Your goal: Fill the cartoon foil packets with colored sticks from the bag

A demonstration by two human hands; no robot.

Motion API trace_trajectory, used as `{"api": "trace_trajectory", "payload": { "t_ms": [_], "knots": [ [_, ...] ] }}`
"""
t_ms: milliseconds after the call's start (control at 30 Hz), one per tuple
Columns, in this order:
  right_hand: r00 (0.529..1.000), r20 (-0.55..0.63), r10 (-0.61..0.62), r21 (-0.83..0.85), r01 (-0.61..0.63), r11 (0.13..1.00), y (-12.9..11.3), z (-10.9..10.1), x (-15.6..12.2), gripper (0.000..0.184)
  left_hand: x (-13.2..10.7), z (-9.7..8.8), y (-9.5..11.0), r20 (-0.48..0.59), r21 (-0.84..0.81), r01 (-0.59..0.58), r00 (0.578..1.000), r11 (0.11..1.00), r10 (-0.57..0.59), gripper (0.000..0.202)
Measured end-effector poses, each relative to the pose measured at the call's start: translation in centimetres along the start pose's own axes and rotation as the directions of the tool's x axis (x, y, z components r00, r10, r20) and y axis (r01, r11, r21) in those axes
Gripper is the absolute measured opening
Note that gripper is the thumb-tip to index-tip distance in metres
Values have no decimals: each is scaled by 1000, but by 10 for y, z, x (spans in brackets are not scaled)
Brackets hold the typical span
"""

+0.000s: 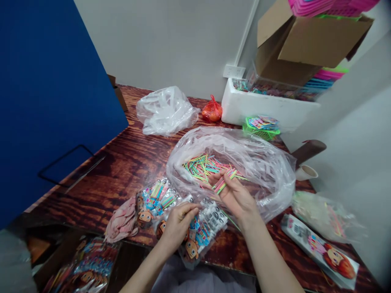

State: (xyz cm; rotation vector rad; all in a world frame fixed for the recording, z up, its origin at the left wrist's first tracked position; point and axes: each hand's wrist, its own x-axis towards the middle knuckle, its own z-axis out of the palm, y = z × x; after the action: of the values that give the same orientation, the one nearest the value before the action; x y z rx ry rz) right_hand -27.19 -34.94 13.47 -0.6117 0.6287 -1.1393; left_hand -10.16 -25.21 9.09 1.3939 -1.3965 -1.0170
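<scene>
My right hand (pixel 234 194) reaches into a large clear plastic bag (pixel 262 162) and pinches a small bunch of thin coloured sticks (pixel 224 183). More loose coloured sticks (pixel 203 165) lie spread inside the same bag. My left hand (pixel 179 223) rests with curled fingers on a cartoon-printed packet (pixel 200 232) near the table's front edge. Filled packets with sticks inside (pixel 157 197) lie just left of it.
A crumpled clear bag (pixel 166 110), an orange bag (pixel 211 110), a white foam box (pixel 265 108) and a green basket (pixel 262 127) stand at the back. Cardboard box (pixel 305 40) overhead. A blue board (pixel 45 101) stands left. A long cartoon packet (pixel 320 250) lies at the right.
</scene>
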Motion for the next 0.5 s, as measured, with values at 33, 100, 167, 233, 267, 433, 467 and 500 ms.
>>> {"api": "trace_trajectory", "payload": {
  "t_ms": [33, 100, 167, 233, 267, 433, 467, 500],
  "knots": [
    [1000, 19, -6, -20, 6, 1000, 4, 6, -2, 15, 0, 1, 0, 1, -23, 10, 1000, 1000, -10, 27],
    [999, 35, -16, -58, 18, 998, 12, 14, -8, 17, 1, 3, 0, -4, -86, 39, 999, 996, -40, 27],
    [1000, 12, -28, -99, 29, 995, 20, 17, -14, 16, 0, 4, -2, -21, -142, 76, 997, 987, -80, 28],
    [999, -36, -37, -132, 32, 991, 24, 17, -19, 14, 0, 5, -4, -44, -167, 102, 993, 981, -111, 29],
    [997, -59, -42, -136, 34, 990, 25, 17, -21, 14, 0, 5, -6, -53, -168, 111, 991, 979, -122, 29],
    [992, -103, -79, -100, 69, 993, 19, 13, -29, 12, -1, 5, -8, -64, -186, 131, 987, 974, -145, 27],
    [992, -97, -78, -110, 68, 992, 18, 12, -29, 12, -1, 5, -8, -57, -187, 129, 988, 974, -142, 27],
    [993, -92, -78, -124, 66, 990, 18, 12, -30, 13, -1, 5, -8, -49, -186, 121, 990, 975, -133, 27]
  ]
}}
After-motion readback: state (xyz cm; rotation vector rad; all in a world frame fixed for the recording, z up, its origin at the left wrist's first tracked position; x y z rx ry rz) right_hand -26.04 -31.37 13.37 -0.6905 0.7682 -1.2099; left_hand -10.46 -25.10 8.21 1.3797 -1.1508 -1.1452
